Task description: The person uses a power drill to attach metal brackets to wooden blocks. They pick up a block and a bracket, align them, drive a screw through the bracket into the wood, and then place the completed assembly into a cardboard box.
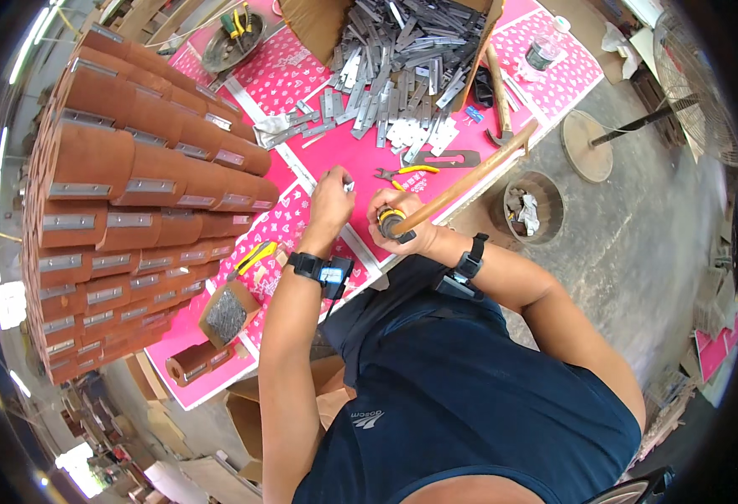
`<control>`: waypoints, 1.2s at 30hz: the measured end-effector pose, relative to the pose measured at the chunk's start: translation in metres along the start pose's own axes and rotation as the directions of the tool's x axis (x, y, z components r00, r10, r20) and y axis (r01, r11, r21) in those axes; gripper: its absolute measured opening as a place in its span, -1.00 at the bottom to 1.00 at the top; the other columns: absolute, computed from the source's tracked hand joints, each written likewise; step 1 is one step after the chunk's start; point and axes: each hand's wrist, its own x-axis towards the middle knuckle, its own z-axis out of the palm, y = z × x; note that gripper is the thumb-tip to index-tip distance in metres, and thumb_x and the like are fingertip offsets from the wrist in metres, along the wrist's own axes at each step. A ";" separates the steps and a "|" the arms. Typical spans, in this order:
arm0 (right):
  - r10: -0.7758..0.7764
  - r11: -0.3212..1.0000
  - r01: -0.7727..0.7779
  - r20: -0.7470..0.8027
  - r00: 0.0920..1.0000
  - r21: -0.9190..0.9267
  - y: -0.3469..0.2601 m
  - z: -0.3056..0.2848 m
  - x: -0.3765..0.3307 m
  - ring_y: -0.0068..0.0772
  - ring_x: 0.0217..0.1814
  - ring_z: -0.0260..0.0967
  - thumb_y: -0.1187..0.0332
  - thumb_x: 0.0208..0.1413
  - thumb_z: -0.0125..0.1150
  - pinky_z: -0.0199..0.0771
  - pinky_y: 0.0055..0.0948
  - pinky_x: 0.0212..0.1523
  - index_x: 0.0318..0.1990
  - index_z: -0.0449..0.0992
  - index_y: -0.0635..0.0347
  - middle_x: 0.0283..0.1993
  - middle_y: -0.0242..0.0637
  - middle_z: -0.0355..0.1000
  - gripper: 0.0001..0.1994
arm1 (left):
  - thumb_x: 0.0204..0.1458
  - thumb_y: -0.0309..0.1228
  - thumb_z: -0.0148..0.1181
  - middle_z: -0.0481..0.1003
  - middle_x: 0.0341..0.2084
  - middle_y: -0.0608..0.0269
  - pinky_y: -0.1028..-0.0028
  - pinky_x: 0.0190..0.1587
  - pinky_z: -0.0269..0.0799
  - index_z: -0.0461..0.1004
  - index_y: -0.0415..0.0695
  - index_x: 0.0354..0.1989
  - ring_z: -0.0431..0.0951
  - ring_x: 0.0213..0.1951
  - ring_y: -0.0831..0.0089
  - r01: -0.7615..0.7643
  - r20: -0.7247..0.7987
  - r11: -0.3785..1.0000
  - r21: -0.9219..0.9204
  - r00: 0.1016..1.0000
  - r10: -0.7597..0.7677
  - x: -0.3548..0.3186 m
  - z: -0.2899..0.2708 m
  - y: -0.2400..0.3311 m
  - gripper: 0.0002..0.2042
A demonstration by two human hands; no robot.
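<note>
In the head view, the left hand [330, 204] is over the pink tabletop [328, 151], its grip narrow on a small silvery piece [349, 186] that looks light, stiff and perhaps slick, so best pinched by its edges. To the right, by the near edge, the right hand [404, 220] has its grip wrapped round a yellow-and-black tool [391, 220], likely rigid and weightier, best held round its body. A brown rod [470, 181] extends from there toward the far right, probably stiff.

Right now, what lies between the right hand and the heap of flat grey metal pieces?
In the head view, yellow-handled pliers and, beyond them, a flat dark slotted plate.
</note>
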 end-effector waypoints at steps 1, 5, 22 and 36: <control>0.001 1.000 -0.001 0.010 1.000 0.012 -0.002 0.001 0.002 -0.38 -0.42 0.48 0.52 -0.14 0.37 0.44 -0.42 -0.39 -0.28 0.45 0.18 -0.37 -0.30 0.46 -0.75 | -0.08 -0.52 0.41 0.53 -0.27 0.06 0.20 -0.13 0.51 0.50 -0.20 -0.06 0.60 -0.20 0.08 0.050 0.025 0.997 -0.051 0.998 -0.049 -0.005 -0.002 -0.005 -0.63; -0.018 1.000 0.018 -0.007 1.000 0.009 0.001 0.002 0.003 -0.38 -0.42 0.48 0.52 -0.13 0.39 0.45 -0.42 -0.38 -0.28 0.45 0.17 -0.38 -0.28 0.46 -0.76 | 0.06 -0.55 0.39 0.53 -0.30 0.31 0.58 -0.25 0.46 0.49 -0.21 0.05 0.54 -0.21 0.60 0.239 0.156 0.648 -0.723 0.971 -0.183 -0.037 -0.030 -0.023 -0.63; 0.065 0.996 -0.068 0.054 0.996 0.062 0.000 0.015 0.003 -0.49 -0.35 0.45 0.52 -0.09 0.41 0.45 -0.48 -0.33 -0.23 0.46 0.19 -0.34 -0.32 0.47 -0.74 | 0.12 -0.63 0.32 0.60 -0.25 0.28 0.60 -0.12 0.53 0.50 -0.32 0.13 0.58 -0.22 0.59 0.215 0.032 0.690 -0.691 0.963 -0.267 -0.136 -0.095 -0.095 -0.62; 0.010 1.000 -0.010 0.050 0.999 -0.005 -0.003 0.013 0.004 -0.51 -0.33 0.46 0.54 -0.10 0.41 0.47 -0.49 -0.30 -0.22 0.47 0.20 -0.34 -0.34 0.46 -0.73 | 0.06 -0.45 0.40 0.59 -0.31 0.28 0.44 -0.11 0.48 0.59 -0.17 0.08 0.57 -0.26 0.47 0.236 0.021 0.900 -0.367 0.969 -0.246 -0.164 -0.082 -0.064 -0.63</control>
